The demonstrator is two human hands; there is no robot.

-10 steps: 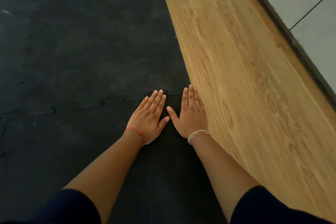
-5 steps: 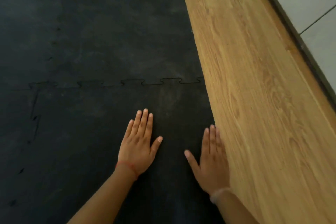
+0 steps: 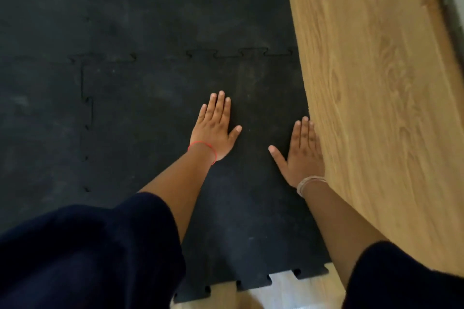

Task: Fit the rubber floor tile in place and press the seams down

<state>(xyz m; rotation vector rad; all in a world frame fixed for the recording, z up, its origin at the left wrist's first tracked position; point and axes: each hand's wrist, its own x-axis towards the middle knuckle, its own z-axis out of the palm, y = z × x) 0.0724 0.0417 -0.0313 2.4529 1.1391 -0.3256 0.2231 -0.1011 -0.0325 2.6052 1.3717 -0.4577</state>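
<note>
A black rubber floor tile (image 3: 155, 113) lies flat on the floor, joined by jigsaw-shaped seams to the other black tiles beyond it and to its left. Its far seam (image 3: 241, 54) runs across the view ahead of both hands, and its left seam (image 3: 86, 113) runs down well to the left of them. Its right edge sits against a wooden board (image 3: 376, 108) that runs along the right side. The near edge of the tile, with its interlocking tabs (image 3: 253, 282), is free and lies over pale wooden flooring (image 3: 288, 291) close to the person.

The left hand (image 3: 216, 128) is spread open and flat, palm down on the tile near its middle, fingers together and pointing away, thumb out to the right. A red thread (image 3: 203, 145) circles that wrist. The right hand (image 3: 301, 150) is also open and flat on the tile, palm down, its outer side just beside the wooden board, thumb stretched toward the left hand. Pale bands (image 3: 308, 183) sit on that wrist. Neither hand grips anything. Dark sleeves (image 3: 88, 246) cover the upper arms.
</note>
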